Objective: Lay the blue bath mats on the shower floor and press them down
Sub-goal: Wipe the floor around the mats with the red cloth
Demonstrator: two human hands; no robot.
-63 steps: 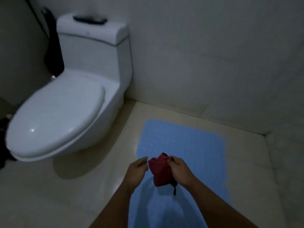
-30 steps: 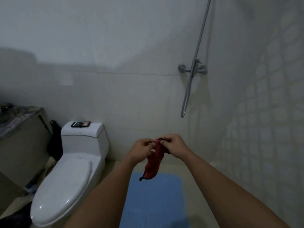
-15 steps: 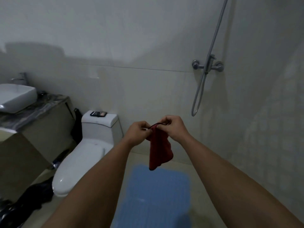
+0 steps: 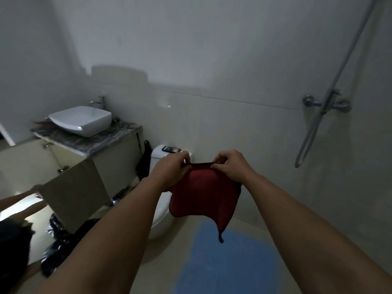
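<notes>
There are no words or numbers to read here. The phone (image 4: 171, 149) on the toilet tank is too small and dark.

One camera only, worn on my head, wide-angle. It faces forward across the bathroom toward the far wall, tilted slightly down, close enough that my forearms fill the lower frame. The sink (image 4: 81, 119) sits at ten o'clock, the shower mixer (image 4: 327, 103) at two o'clock.

Toilet (image 4: 161, 211) mostly hidden; blue mat (image 4: 229, 264) cut off.
</notes>
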